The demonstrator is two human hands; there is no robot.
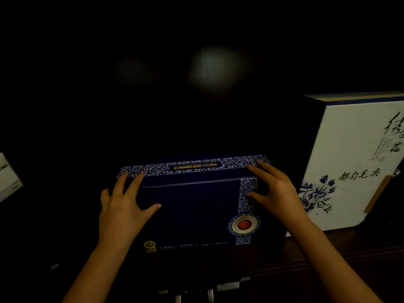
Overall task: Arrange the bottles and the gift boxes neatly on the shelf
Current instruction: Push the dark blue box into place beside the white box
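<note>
Dark blue gift box (192, 206): standing on the dark wooden shelf (341, 248), between the two hands, patterned blue-and-white top edge under the fingertips.
Left hand (122, 204): pressed against the box's left side, fingers spread, fingertips on the top edge, thumb flat on the front face.
Right hand (277, 191): set on the box's right end, fingers spread over the top corner, thumb on the patterned band.
Grip: both hands open-fingered, bracing the box from either side rather than curled round it.
White gift box (349, 162): upright, just beyond the right hand, blue flowers and calligraphy on its face.
Pale box (8, 178): well off past the left hand, mostly cut by the frame.
Surroundings: too dark to tell.
</note>
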